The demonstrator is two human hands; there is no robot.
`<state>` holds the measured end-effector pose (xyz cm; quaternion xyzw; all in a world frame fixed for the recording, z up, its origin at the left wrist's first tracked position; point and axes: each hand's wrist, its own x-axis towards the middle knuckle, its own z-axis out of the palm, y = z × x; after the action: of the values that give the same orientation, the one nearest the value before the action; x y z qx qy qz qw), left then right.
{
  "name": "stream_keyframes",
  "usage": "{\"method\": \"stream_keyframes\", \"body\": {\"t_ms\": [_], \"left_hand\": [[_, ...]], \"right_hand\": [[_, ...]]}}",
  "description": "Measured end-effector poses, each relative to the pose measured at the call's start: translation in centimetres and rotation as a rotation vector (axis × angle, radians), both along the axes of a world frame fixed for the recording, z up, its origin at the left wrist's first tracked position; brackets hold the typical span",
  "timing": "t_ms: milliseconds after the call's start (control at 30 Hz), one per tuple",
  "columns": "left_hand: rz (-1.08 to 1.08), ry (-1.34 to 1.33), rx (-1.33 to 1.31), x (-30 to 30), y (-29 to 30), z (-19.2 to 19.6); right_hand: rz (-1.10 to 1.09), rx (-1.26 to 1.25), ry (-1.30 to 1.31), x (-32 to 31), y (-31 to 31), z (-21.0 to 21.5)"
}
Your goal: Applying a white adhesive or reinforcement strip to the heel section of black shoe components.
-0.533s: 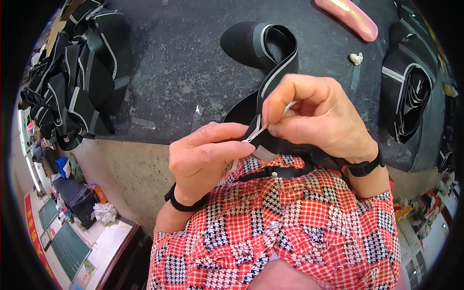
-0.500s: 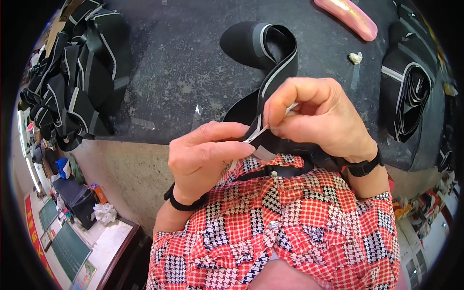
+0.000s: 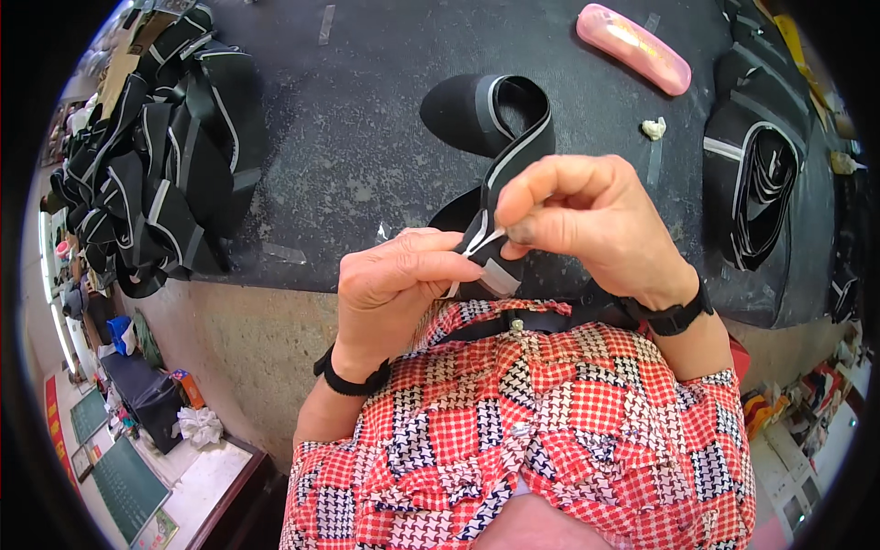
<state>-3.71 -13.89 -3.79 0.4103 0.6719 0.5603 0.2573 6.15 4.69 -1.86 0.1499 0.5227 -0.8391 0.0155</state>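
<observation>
A long black fabric strip [image 3: 466,115] with a pale line along its edge loops across the table in front of me. My left hand [image 3: 399,275] pinches this strip near its close end, thumb and forefinger pressed together. Just to its right, my right hand [image 3: 600,225] is closed on a thin white strip [image 3: 489,239], which rises at an angle from the black fabric between both hands. A greyish patch [image 3: 500,278] shows on the black strip below the fingers. The right fingertips partly hide the white strip's end.
A heap of black strips [image 3: 188,147] lies on the table's left, and a rolled bundle of them [image 3: 756,183] on the right. A pink case [image 3: 634,48] and a crumpled white scrap [image 3: 654,128] rest on the dark table [image 3: 339,137]. Clear tape pieces [image 3: 284,253] stick to it.
The view has shifted slightly, so the table's things appear lower. My right hand has turned a little, its fingers more spread, still pinching the white strip; my left hand keeps its hold.
</observation>
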Motion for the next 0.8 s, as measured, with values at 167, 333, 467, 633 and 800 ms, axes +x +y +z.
{"method": "stream_keyframes", "body": {"t_ms": [167, 333, 467, 633, 800], "left_hand": [[0.024, 0.109, 0.059, -0.3, 0.2, -0.2], [-0.050, 0.216, 0.129, -0.3, 0.4, -0.1], [-0.039, 0.190, 0.095, -0.5, 0.1, 0.0], [-0.044, 0.192, 0.111, -0.4, 0.0, 0.0], [-0.033, 0.206, 0.114, -0.2, 0.0, 0.1]], "right_hand": [[-0.055, 0.387, 0.305, 0.6, -0.8, -0.3], [-0.152, 0.159, 0.069, 0.0, -0.9, -0.8], [-0.120, 0.109, 0.020, -0.6, -0.6, -1.3], [-0.113, 0.008, -0.006, -0.9, -0.5, -1.0], [-0.079, -0.043, -0.012, -1.3, -0.6, -1.3]]}}
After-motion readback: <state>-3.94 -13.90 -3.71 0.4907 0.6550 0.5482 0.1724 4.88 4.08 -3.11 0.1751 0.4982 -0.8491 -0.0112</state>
